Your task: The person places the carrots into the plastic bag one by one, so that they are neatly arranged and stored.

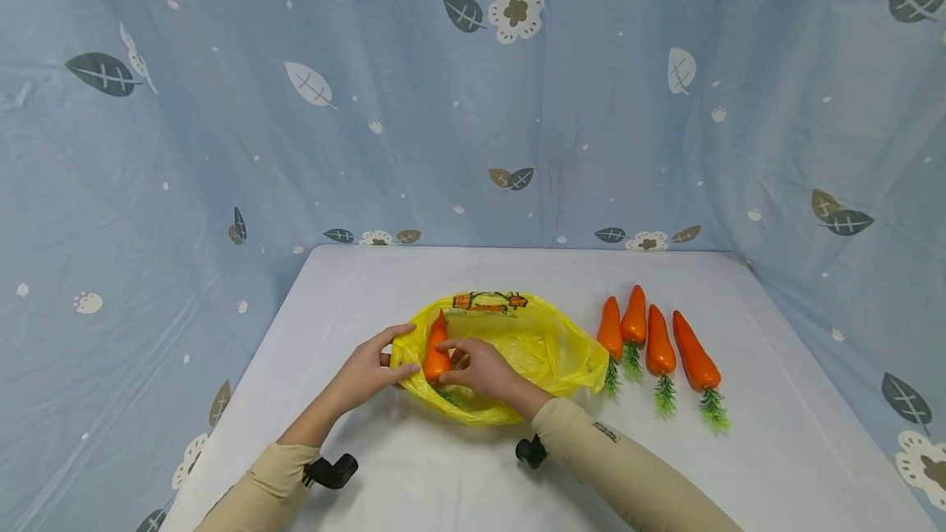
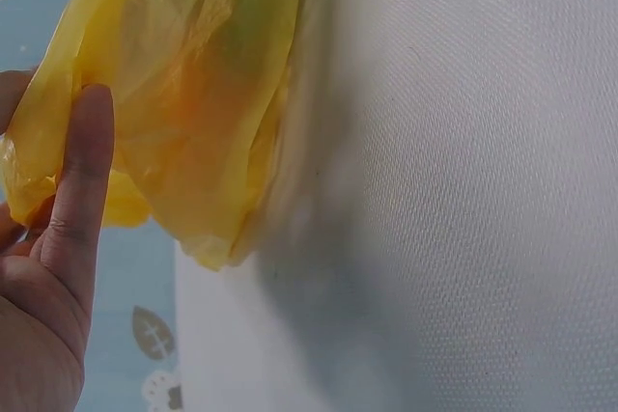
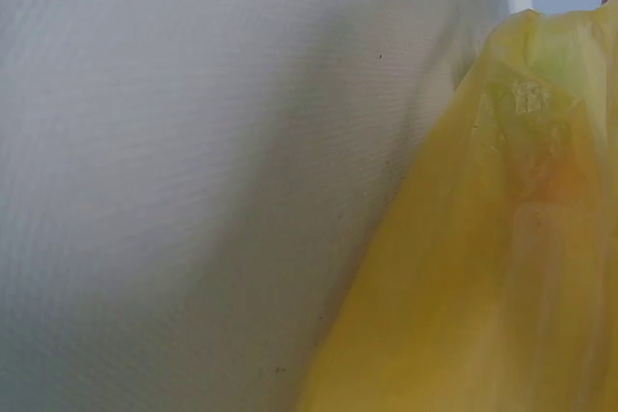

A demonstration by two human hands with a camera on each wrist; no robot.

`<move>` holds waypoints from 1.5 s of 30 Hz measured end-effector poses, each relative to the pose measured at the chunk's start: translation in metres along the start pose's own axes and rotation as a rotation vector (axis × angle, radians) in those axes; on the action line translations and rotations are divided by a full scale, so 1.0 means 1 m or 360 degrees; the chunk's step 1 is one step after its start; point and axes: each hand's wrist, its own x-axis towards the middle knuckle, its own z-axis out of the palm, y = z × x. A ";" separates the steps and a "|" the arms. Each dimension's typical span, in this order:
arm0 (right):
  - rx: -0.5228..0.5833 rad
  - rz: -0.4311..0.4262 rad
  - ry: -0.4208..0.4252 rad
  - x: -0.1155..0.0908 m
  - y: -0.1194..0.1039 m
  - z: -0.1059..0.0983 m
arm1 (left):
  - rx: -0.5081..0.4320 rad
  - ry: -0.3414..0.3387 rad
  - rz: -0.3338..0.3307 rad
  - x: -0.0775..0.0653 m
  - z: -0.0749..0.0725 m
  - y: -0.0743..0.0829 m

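Observation:
A yellow plastic bag (image 1: 572, 351) lies with its mouth open at the middle of the table. At the bag's left rim, my left hand (image 1: 365, 372) grips the plastic between thumb and fingers; the left wrist view shows the thumb against the yellow film (image 2: 193, 113). Inside the mouth, my right hand (image 1: 480, 366) pinches an orange toy carrot (image 1: 437, 358), its tip pointing away and green leaves (image 1: 449, 397) below it. An orange tint shows through the bag (image 3: 483, 229) in the right wrist view, where the right hand's hold is out of sight.
Several more carrots (image 1: 695, 355) with green tops lie to the right of the bag, tips pointing away. Everything rests on a white-covered table (image 1: 414, 474). A blue patterned curtain (image 1: 414, 146) hangs behind and at both sides.

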 end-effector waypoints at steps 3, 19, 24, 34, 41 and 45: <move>-0.0013 -0.0004 0.0004 -0.001 -0.002 -0.003 | -0.0003 0.0000 0.0005 0.000 0.000 0.001; 0.0014 -0.0057 0.0055 -0.004 -0.004 -0.021 | -0.0010 0.0015 -0.0025 -0.001 0.001 -0.001; 0.0030 -0.0033 0.0059 -0.006 -0.002 -0.023 | -0.0003 0.0019 -0.0032 -0.001 0.000 -0.001; 0.0021 -0.0076 0.0071 -0.013 -0.003 -0.032 | 0.0016 0.0017 -0.0051 -0.001 0.000 -0.001; 0.0019 -0.0062 0.0067 -0.018 -0.004 -0.040 | 0.0020 0.0019 -0.0053 -0.001 0.000 -0.001; 0.0034 -0.0059 0.0070 -0.021 -0.005 -0.045 | 0.0009 0.0017 -0.0053 -0.002 0.000 -0.001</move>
